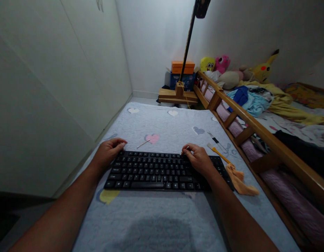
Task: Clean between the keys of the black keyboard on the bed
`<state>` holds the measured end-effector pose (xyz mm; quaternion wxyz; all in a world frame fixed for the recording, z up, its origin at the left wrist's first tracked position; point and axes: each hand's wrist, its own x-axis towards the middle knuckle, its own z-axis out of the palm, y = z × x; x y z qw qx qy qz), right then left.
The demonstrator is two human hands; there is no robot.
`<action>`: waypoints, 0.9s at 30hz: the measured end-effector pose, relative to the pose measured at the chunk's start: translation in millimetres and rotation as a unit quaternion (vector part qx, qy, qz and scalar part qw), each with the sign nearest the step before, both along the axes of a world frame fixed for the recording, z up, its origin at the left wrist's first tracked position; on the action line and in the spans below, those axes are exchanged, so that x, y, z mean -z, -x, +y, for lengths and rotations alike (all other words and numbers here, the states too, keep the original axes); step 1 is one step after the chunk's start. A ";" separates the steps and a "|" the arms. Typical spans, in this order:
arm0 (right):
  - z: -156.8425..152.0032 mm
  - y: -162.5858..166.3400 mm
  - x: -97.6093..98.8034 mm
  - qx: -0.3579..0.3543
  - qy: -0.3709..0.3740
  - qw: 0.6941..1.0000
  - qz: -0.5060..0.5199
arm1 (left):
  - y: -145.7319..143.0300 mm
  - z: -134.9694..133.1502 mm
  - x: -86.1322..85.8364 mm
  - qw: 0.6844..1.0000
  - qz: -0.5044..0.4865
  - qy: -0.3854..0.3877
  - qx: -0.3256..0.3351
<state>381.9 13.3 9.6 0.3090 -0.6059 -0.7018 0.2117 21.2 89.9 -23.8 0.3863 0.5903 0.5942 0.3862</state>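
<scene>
A black keyboard [151, 171] lies flat on the pale blue bedspread, its keys facing up. My left hand [109, 151] is closed at its far left corner, thumb and fingers together against the edge. Over the top row toward the right, my right hand [198, 158] is pinched, fingertips close to the keys. A small pale bit shows between those fingers, too little to name. Just beyond the keyboard lies a cotton swab [143, 143]. To the right are a brush with a yellow handle [221, 154], a slim metal tool with a black band [215, 140] and an orange cloth [240, 180].
A wooden bed rail [240, 117] runs along the right side, with clothes [251, 99] and plush toys behind it. White cabinet doors [59, 87] stand to the left. At the far end, a black pole [187, 45] rises from a wooden base [177, 94] near stacked boxes.
</scene>
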 end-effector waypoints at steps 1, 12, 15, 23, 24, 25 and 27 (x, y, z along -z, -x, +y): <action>1.0 1.2 -0.3 -0.002 0.001 1.000 -0.003 | 0.4 0.1 0.3 1.000 0.000 -0.002 0.001; 3.3 15.2 6.7 -0.018 -0.026 0.999 -0.009 | 0.3 0.0 1.1 1.000 0.009 -0.005 0.001; 2.2 15.2 7.9 -0.018 -0.035 0.999 -0.011 | 0.6 0.5 2.2 1.000 0.007 -0.009 0.002; 0.0 17.4 7.9 -0.019 -0.041 0.999 -0.008 | 0.6 -0.6 1.6 1.000 0.018 -0.017 0.001; 0.0 18.2 7.8 -0.020 -0.042 0.999 -0.008 | 0.4 -1.0 1.2 1.000 0.019 -0.017 0.000; 0.0 19.0 7.8 -0.020 -0.043 0.999 -0.008 | 0.2 -1.4 0.9 1.000 0.020 -0.018 -0.002; 0.1 20.4 7.9 -0.020 -0.046 0.999 -0.009 | -0.3 -1.9 0.2 1.000 0.022 -0.018 -0.003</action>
